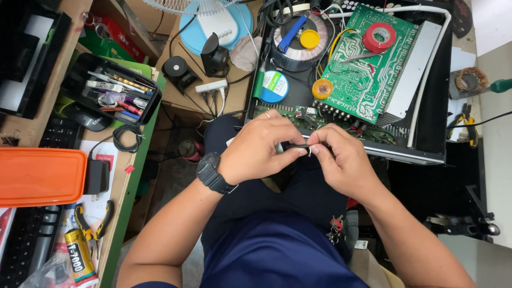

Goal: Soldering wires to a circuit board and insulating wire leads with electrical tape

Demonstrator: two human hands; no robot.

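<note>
A worker's bare forearms extend from dark navy short sleeves; a black digital wristwatch at nine o'clock circles the left wrist, a ring on one finger.

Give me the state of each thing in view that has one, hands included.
Left hand: closed, pinching a small black part.
Right hand: closed, fingertips on the same part.
Small black part: held between both hands, above the lap.
Amplifier chassis: cover off, insides exposed.
Green circuit board: tilted, resting on the chassis.
Red tape roll: lying flat on the board.
Orange box lid: closed.
Tool tray: full of pens and tools.
</note>
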